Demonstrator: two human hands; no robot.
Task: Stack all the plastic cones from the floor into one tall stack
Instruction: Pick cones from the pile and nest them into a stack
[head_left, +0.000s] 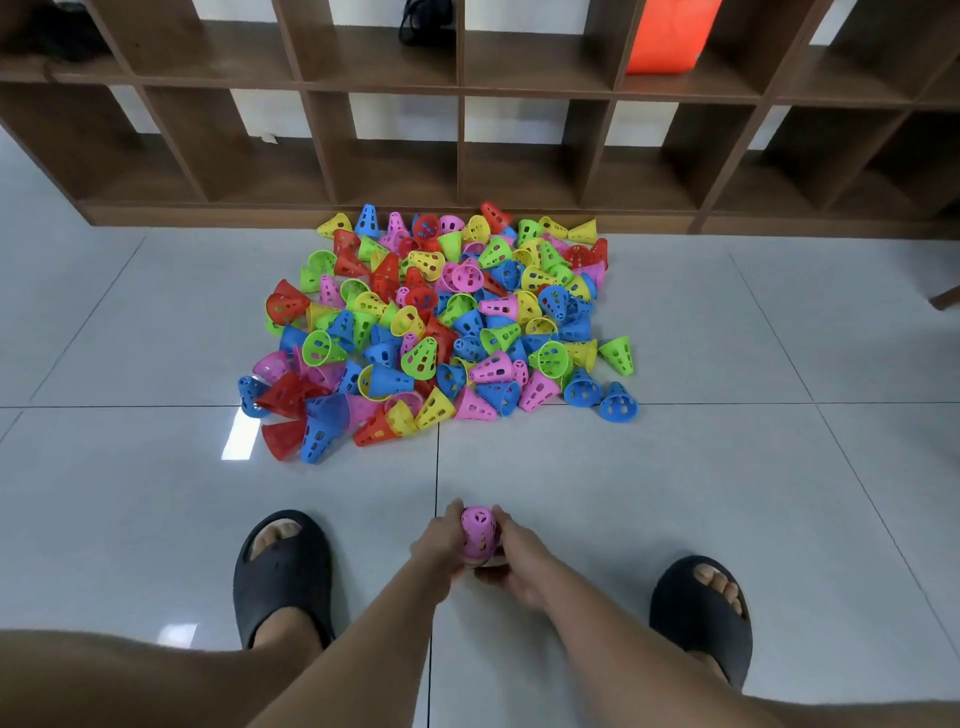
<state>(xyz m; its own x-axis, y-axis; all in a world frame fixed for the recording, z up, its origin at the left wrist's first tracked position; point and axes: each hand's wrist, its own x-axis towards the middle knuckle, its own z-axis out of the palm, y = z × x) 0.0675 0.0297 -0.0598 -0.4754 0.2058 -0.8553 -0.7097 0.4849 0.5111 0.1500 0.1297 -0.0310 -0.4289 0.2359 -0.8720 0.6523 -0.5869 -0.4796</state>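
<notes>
While the pile of plastic cones (441, 322) is spread on the tiled floor (727, 493) against the base of the wooden shelf unit (467, 171), a single pink cone (479, 535) is held well apart from it, nearer the person, between the two black sandals (283, 571). The pink cone is gripped from both sides: the left hand (441, 545) is wrapped round its left side, and the right hand (511, 558) is wrapped round its right side, the fingers (453, 512) of each being clamped on the cone's wall. The narrow perforated top of the cone is turned up towards the camera. Something pale is seen just under its rim, but whether that is another cone cannot be told.

The pile is made up of red, blue, green, yellow and pink cones, most lying tilted or on their sides and heaped over one another. A blue cone (618, 402) is seen at the pile's near right corner, and a blue and a red one (283, 439) at its near left corner. In an upper compartment of the shelf unit an orange object (670, 39) is kept.
</notes>
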